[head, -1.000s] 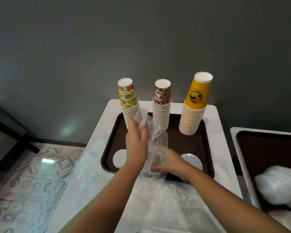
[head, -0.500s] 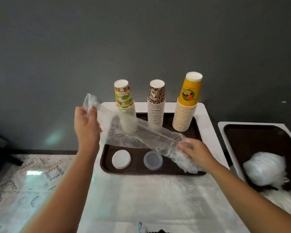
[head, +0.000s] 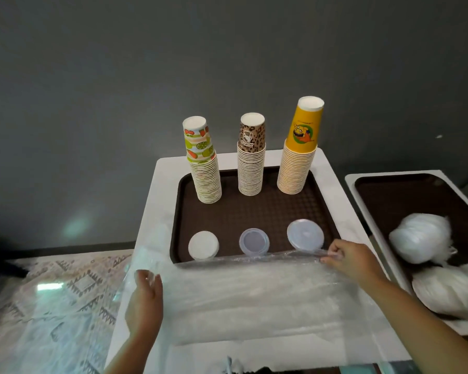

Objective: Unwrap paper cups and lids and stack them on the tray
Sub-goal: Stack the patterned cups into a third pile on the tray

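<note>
A brown tray (head: 257,211) on a white table holds three upside-down cup stacks: fruit-print (head: 204,168), leopard-print (head: 251,157) and yellow (head: 299,152). In front of them lie a white lid (head: 203,244), a clear lid (head: 254,241) and a larger clear lid (head: 305,234). A clear plastic wrapper (head: 254,292) lies spread flat on the table before the tray. My right hand (head: 349,259) pinches its far right edge. My left hand (head: 145,300) rests with fingers apart at its left end.
A second brown tray (head: 395,195) at the right holds wrapped white bundles (head: 422,237) in plastic. More clear plastic (head: 52,333) hangs off the table's left side over a patterned rug. A dark grey wall stands behind the table.
Both hands pulled an empty wrapper up from the tray, stretched it apart, then lowered it flat onto the table in front of the tray. My left hand's grip has loosened.
</note>
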Tool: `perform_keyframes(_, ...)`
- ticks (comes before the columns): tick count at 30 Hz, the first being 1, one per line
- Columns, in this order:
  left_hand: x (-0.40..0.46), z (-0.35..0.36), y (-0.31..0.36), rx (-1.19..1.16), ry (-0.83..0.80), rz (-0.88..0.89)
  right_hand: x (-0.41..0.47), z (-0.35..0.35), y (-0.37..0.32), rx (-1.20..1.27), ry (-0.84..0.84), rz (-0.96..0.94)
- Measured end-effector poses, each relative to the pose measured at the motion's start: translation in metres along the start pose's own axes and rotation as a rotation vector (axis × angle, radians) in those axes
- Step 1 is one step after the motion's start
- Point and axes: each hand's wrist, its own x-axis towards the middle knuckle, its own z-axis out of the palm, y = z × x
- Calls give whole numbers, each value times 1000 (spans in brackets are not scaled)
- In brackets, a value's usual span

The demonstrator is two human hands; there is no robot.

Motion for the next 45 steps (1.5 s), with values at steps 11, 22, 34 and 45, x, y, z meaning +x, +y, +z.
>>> perform_keyframes(11, 8, 3, 16, 396, 111, 899, -11, 12, -13, -338, 455, -228)
perform_keyframes(22, -14, 68, -1, 576, -313, 1288, -53, 127, -73, -570, 83, -702)
perform_keyframes(34, -11, 64, -10, 554, -446, 1239, -74, 109, -17, -484, -7, -219)
perform_keyframes(45, 13, 40, -34, 554, -485, 1151, -77, 99, -12, -441, -80, -74)
